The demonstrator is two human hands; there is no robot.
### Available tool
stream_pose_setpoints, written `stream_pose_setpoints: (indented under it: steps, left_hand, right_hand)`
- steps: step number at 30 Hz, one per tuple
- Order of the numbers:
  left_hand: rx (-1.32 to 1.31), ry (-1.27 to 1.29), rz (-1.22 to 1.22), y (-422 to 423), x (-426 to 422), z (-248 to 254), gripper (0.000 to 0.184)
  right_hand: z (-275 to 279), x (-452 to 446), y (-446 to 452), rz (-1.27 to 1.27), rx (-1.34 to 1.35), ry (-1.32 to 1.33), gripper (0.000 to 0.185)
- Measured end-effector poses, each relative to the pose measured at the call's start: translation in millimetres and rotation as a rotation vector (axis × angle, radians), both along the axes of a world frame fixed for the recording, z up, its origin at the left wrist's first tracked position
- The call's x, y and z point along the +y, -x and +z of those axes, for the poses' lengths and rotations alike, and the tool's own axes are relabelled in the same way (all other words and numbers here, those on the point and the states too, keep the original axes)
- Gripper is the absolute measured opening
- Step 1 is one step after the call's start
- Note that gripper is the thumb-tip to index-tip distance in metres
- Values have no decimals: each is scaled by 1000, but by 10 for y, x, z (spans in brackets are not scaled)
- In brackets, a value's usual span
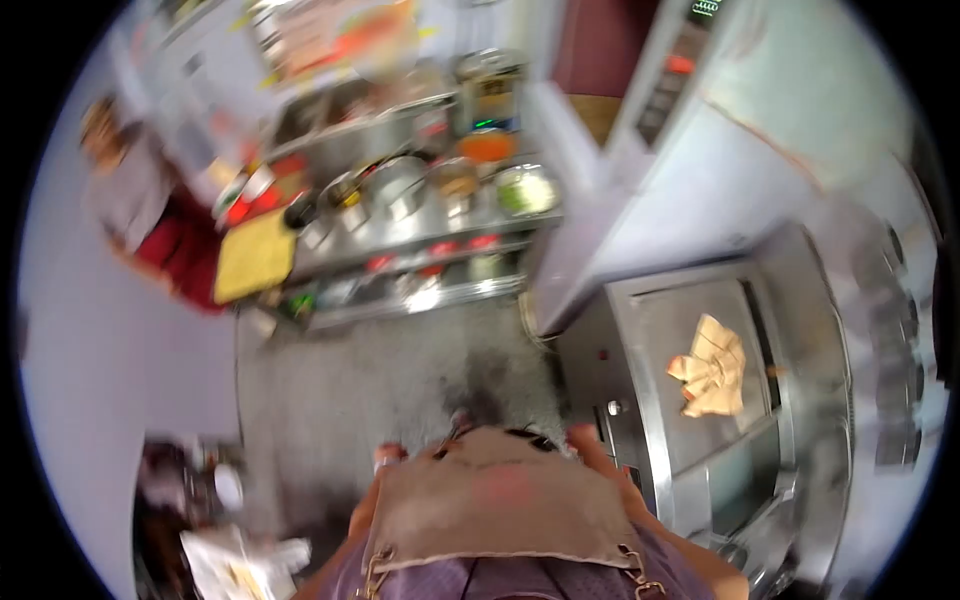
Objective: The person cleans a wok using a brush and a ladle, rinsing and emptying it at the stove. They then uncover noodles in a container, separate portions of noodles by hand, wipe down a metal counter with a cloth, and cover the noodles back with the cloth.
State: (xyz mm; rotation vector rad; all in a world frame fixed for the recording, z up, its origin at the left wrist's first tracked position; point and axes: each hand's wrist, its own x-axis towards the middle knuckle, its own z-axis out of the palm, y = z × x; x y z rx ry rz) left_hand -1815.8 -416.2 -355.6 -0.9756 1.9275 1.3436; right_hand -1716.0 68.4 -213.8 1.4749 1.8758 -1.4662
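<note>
My left hand (391, 454) hangs beside the beige apron (490, 500), a ring-like band on it. On the other side, my right hand (582, 437) is near the dark front of the steel griddle (660, 350). Both hands are small and blurred, with the fingers partly hidden by the apron, so I cannot see whether either holds anything. A crumpled tan cloth (715, 370) lies on the griddle's flat top, apart from my right hand.
Ahead stands a steel counter (340, 255) with several pots, a yellow board (255, 257) and a bowl of white and green food (527, 190). A person (150, 200) is at the left wall. White bags (240, 565) lie lower left. Grey floor (340, 385) lies between.
</note>
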Motion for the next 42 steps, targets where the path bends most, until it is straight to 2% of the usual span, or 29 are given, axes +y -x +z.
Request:
stream_pose_setpoints:
  steps: [1, 2, 3, 4, 5, 6, 8, 9, 11, 12, 13, 14, 15, 16, 17, 18, 19, 20, 21, 22, 23, 24, 25, 26, 28, 29, 31, 36, 42]
  left_hand:
    - [338, 287, -771, -11, -29, 31, 25]
    - [841, 907, -1283, -112, -18, 161, 27]
    - [314, 782, -1337, -166, -84, -116, 33]
    - [444, 621, -1175, -289, 16, 86, 36]
    - [470, 614, -1253, 173, 132, 146, 36]
    - [198, 254, -1221, 363, 183, 179, 34]
    - [-394, -394, -1051, 678, 270, 128, 31]
    - [-701, -687, -891, 772, 331, 147, 29]
    - [-218, -32, -640, 634, 445, 139, 26]
    - [-16, 279, -520, 489, 774, 804, 25]
    - [227, 49, -570, 419, 1041, 1913, 19]
    - [80, 330, -632, 655, 1154, 1472, 16]
    - [253, 432, -856, 834, 1175, 1264, 31]
    - [466, 429, -845, 993, 1433, 1644, 43]
    - [492, 249, -625, 1307, 1764, 1904, 41]
    - [904, 209, -512, 1674, 2071, 2144, 45]
    - [1177, -64, -293, 2017, 2392, 3113, 42]
    - [1119, -9, -440, 2441, 2468, 3785, 38]
    - [1460, 24, -357, 2849, 2600, 4390, 34]
    - [1682, 185, -289, 3228, 2658, 4927, 28]
    - [1728, 415, -313, 3700, 2725, 5357, 20]
    - [1867, 423, -255, 4209, 2829, 5692, 18]
    - [1813, 524, -270, 4628, 2872, 6003, 27]
    - [2000, 610, -289, 4908, 2993, 6378, 39]
    - [1788, 906, -371, 5678, 3148, 6703, 57]
    - [1788, 899, -384, 6096, 3158, 6724, 57]
    - [1794, 1244, -256, 6895, 3291, 6779, 64]
    - [1590, 1326, -361, 7915, 3550, 7029, 61]
    - [1790, 1340, -259, 8562, 3706, 7347, 68]
  right_hand:
    - [-349, 24, -145, -44, 40, -42, 13]
    - [-245, 2, -257, 56, 20, -24, 15]
    - [-280, 37, -424, 87, -47, -60, 16]
    - [-382, 72, -590, 128, -121, -92, 18]
    - [-490, 149, -445, 47, -124, -80, 18]
    - [-520, 154, -510, 137, -175, -204, 18]
    - [-1049, 145, -801, 305, -215, -407, 17]
    - [-1409, 142, -967, 381, -205, -498, 17]
    - [-1145, 42, -1134, 580, -202, -641, 16]
    - [-1871, 63, -1382, 374, -307, -625, 14]
    - [-1287, 54, -1413, 792, -272, -647, 14]
    - [-637, 35, -1349, 1108, -374, -541, 23]
    - [-948, 82, -1535, 872, -365, -422, 24]
    - [-2010, 237, -1826, 750, -209, -746, 26]
    - [-2879, 299, -2152, 607, -47, -1058, 29]
    - [-2142, 572, -1737, 416, -79, -615, 28]
    - [-1723, 592, -1338, 305, -74, -467, 28]
    - [-1376, 677, -970, 255, -20, -424, 28]
    - [-1074, 735, -507, 246, 45, -398, 28]
    - [-698, 700, -149, 234, 97, -368, 28]
    - [-380, 626, 238, 223, 145, -334, 28]
    - [-180, 584, 551, 210, 183, -313, 27]
    - [-73, 534, 889, 204, 222, -298, 27]
    - [82, 561, 1097, 194, 255, -268, 27]
    - [240, 487, 1648, 171, 292, -246, 27]
    - [311, 415, 1886, 160, 294, -230, 26]
    - [423, 283, 2338, 118, 292, -208, 26]
    - [636, 126, 3115, 38, 235, -163, 25]
    - [835, 9, 3583, 6, 206, -146, 25]
